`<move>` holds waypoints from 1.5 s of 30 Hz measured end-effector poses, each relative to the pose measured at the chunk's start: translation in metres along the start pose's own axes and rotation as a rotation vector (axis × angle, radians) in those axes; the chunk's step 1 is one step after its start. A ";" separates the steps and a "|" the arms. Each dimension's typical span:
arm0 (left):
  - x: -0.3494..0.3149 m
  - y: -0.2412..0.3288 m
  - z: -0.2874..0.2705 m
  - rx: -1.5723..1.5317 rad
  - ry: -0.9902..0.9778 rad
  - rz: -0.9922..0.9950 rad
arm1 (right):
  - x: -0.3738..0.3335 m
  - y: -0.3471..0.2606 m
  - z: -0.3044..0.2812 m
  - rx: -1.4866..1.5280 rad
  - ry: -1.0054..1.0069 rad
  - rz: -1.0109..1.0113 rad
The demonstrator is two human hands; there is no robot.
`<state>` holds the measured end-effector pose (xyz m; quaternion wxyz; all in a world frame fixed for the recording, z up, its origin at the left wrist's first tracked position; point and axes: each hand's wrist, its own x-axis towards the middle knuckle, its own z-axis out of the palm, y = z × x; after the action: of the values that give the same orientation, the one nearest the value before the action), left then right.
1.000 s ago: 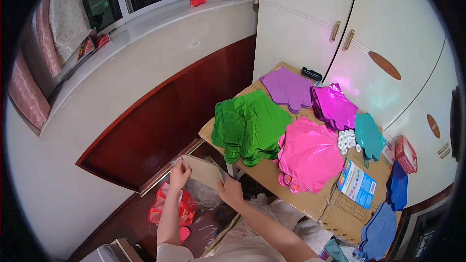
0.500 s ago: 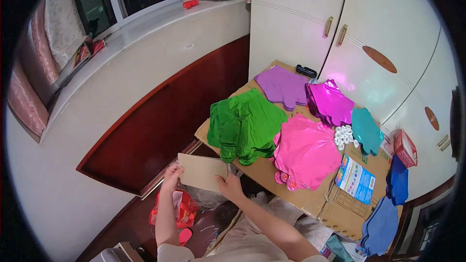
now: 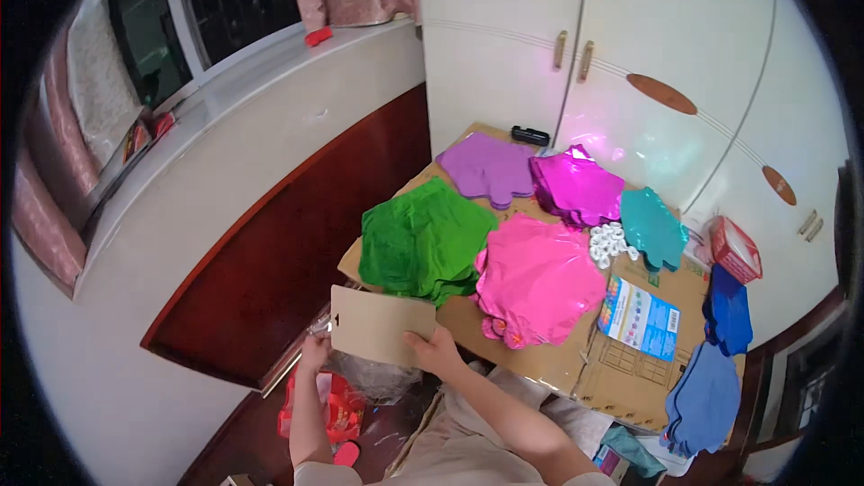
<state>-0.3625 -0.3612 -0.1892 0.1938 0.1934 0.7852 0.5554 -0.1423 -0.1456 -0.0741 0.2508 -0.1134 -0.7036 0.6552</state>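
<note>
My right hand [image 3: 439,351] grips the right end of a flat tan card [image 3: 373,319], thumb on top, above the table's near left edge. The card has a small dark slot at its left end. Just below that end, my left hand [image 3: 315,353] is apart from the card, its fingers closed. Something thin and shiny shows at its fingertips, too small to make out. A clear plastic bag [image 3: 378,380] hangs below the card. Beyond the card lie a stack of green foil balloons [image 3: 427,238] and a stack of pink foil balloons [image 3: 544,279].
On the cardboard-covered table [image 3: 468,319] are purple [image 3: 486,166], magenta [image 3: 580,187], teal [image 3: 652,227] and blue pieces [image 3: 706,396], white rings [image 3: 610,245] and a printed card [image 3: 639,317]. White cabinets [image 3: 504,45] stand behind. A red bag [image 3: 328,405] sits on the floor.
My left hand has let go of the card's left end and dropped lower. The card stays in my right hand, its slotted end now uncovered. The whole view has shifted slightly.
</note>
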 end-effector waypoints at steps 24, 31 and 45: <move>-0.140 0.243 0.331 -0.103 -0.883 0.590 | -0.188 -0.081 -0.238 -0.478 0.958 -0.096; -0.185 0.293 0.326 0.042 -1.055 0.815 | -0.188 -0.088 -0.262 -0.522 1.136 -0.335; -0.102 0.303 0.487 -0.193 -1.038 0.369 | -0.166 -0.154 -0.499 -0.796 0.940 -0.102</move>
<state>0.0041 0.0678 -0.0431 0.4715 0.5572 0.4854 0.4813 0.2749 0.1867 0.0509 0.5034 -0.4410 -0.7128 0.2098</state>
